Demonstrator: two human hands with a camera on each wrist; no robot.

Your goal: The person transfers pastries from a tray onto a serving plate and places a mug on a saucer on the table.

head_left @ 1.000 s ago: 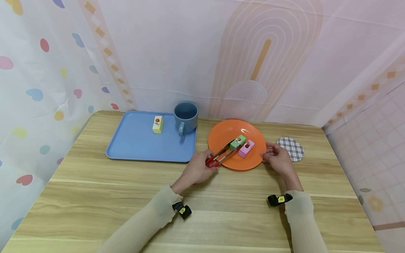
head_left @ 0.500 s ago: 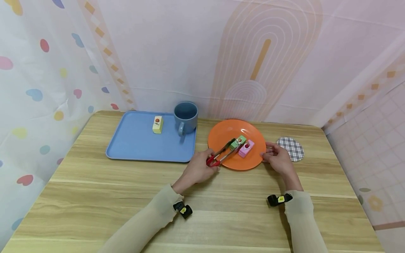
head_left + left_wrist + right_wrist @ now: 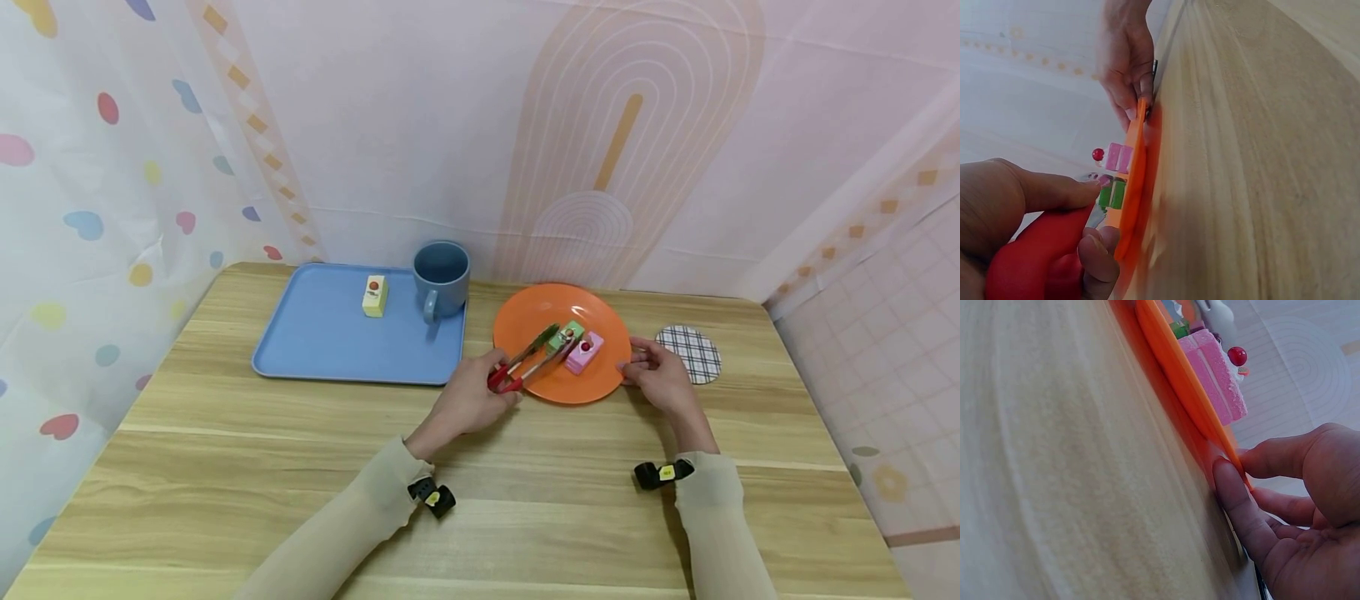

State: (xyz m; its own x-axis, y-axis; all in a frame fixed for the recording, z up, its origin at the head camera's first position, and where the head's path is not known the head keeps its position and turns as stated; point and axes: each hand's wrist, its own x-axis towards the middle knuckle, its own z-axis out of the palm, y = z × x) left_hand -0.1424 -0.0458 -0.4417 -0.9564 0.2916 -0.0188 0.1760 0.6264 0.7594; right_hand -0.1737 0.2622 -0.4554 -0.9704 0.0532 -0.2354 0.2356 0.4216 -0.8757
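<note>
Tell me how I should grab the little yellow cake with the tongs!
I'd pinch the yellow cake by its left and right sides, bringing the tongs in from the near side. Its long way points roughly toward you, and nothing stands in front of it on the blue tray. Skip the top, where the red ball sits.

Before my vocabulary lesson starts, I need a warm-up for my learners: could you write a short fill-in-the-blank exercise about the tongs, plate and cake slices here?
1. The left hand holds tongs with handles coloured ____.
2. On the plate, the pink cake slice lies beside one coloured ____.
3. The hand pinching the plate's rim is the person's ____ one.
4. The lone cake slice on the blue tray is pale ____.

Missing words: red; green; right; yellow.
</note>
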